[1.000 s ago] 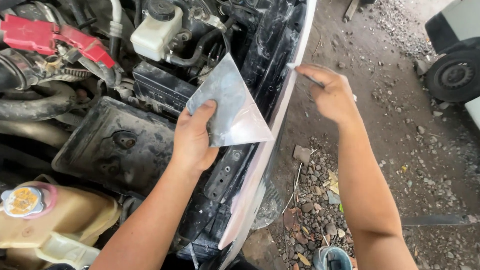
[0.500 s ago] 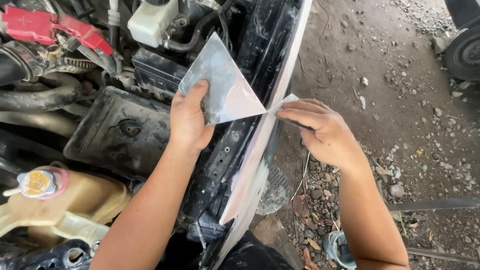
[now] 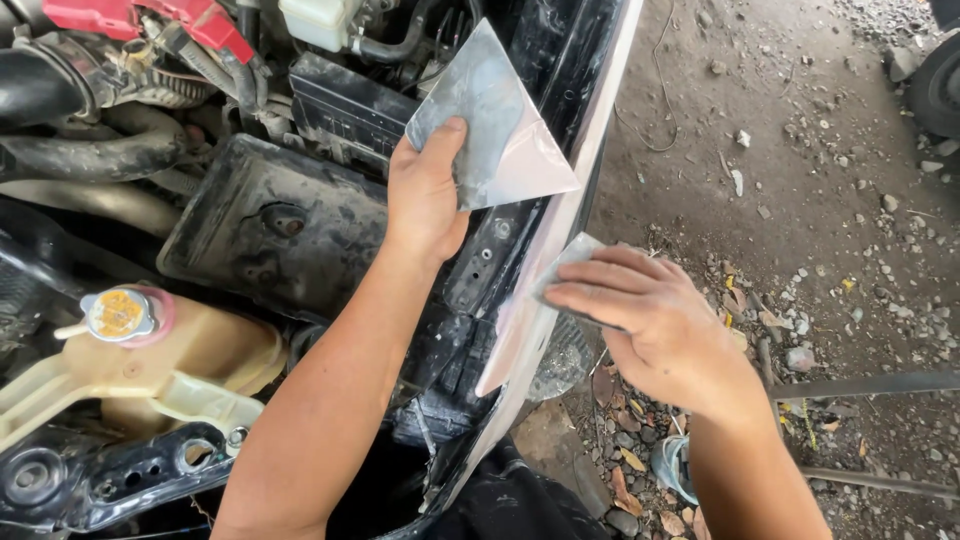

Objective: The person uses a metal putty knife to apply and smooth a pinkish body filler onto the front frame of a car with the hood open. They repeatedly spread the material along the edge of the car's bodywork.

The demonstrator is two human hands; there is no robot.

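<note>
My left hand point(image 3: 425, 190) grips a grey triangular metal plate point(image 3: 500, 130) smeared with pinkish filler, held over the open engine bay beside the fender edge. My right hand point(image 3: 650, 320) presses a small flat scraper point(image 3: 565, 262) against the pale, filler-coated edge of the car's fender point(image 3: 555, 250), fingers laid flat along it. The two hands are a short way apart, the right one lower down the panel.
The engine bay holds a black battery tray point(image 3: 260, 225), a yellowish coolant tank with a capped neck point(image 3: 150, 345), hoses and a red cover point(image 3: 150, 15). Gravel and dirt ground point(image 3: 800, 200) lies to the right, with a tyre point(image 3: 935, 85) at the far corner.
My right hand has moved down along the fender edge with the scraper. The left hand keeps the plate in about the same place.
</note>
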